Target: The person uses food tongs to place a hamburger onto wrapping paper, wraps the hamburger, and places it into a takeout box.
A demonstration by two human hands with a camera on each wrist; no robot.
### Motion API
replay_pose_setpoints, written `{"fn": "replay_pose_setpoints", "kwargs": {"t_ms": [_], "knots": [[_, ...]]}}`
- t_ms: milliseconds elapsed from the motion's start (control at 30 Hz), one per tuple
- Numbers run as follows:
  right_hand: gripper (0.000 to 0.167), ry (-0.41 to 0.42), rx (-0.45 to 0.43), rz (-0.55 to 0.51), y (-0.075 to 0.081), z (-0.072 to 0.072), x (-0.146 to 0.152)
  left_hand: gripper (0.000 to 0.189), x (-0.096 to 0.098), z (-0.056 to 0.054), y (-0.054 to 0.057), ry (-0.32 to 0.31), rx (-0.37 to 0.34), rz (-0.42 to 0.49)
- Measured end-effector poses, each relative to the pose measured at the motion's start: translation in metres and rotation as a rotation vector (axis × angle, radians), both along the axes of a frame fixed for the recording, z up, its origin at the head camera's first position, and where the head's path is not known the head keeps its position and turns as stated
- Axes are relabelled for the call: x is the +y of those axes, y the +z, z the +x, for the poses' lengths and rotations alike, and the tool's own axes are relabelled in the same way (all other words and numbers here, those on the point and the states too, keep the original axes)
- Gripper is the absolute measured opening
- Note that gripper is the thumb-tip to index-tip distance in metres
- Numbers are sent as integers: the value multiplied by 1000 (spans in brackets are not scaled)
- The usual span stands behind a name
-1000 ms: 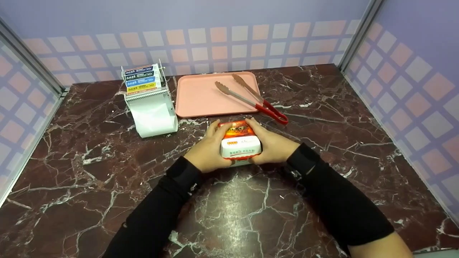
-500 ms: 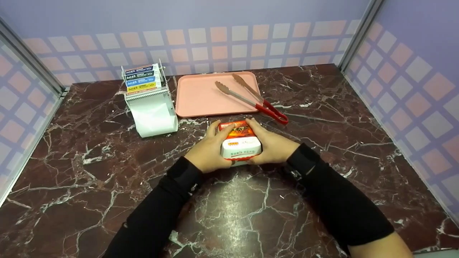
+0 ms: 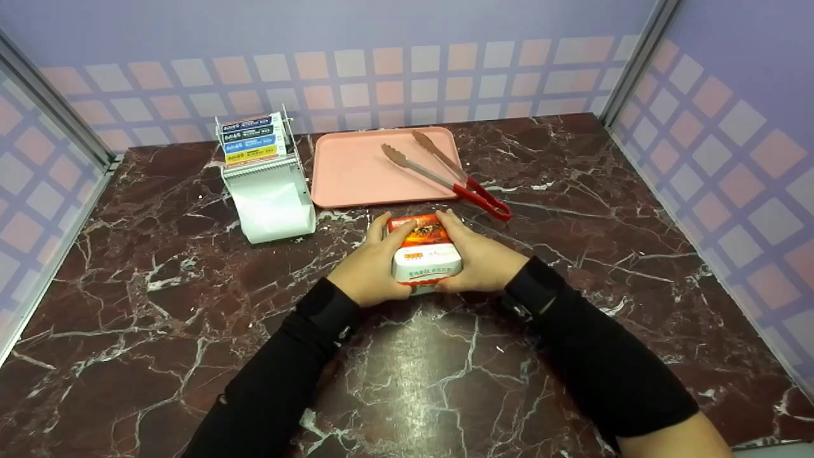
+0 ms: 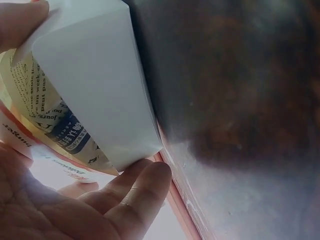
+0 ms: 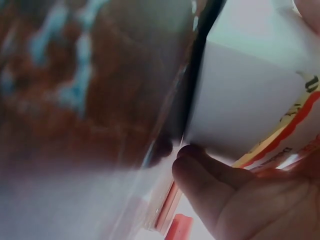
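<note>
A burger box [image 3: 426, 264], red and orange on top with a white front flap, sits on the table between both hands. My left hand [image 3: 370, 270] grips its left side, one finger lying over the printed top. From the right, my right hand [image 3: 486, 257] holds the opposite side. In the left wrist view, patterned wrapping paper [image 4: 65, 125] with a blue label shows through the box's side gap. Fingertips [image 5: 192, 162] of the right hand press near the box's lower edge in the right wrist view. What the paper wraps is hidden.
Behind the box lies a pink tray [image 3: 356, 168] with red-handled tongs [image 3: 439, 175] across its right side. To the left stands a wire rack [image 3: 264, 178] with colourful printed packets and a white sheet hanging in front. Patterned wall panels [image 3: 394, 70] bound the marble-look table [image 3: 159, 305].
A finger of my left hand has shifted slightly on the box top, showing more of its print. My right hand has edged a little inward. The box stays in place.
</note>
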State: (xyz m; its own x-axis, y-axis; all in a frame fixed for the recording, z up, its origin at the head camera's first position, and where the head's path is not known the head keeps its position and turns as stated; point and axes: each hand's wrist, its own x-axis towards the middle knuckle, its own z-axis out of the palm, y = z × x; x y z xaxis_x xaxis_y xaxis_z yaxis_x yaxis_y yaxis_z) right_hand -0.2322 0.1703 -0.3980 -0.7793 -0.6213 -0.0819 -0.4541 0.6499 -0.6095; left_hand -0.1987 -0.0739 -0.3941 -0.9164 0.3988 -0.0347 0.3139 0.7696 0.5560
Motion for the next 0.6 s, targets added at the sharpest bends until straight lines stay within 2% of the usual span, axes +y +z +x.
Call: {"fn": "replay_pose_setpoints", "kwargs": {"t_ms": [600], "knots": [[130, -12, 13, 22, 0, 2, -1, 118, 4, 2, 0, 24, 7, -44]]}}
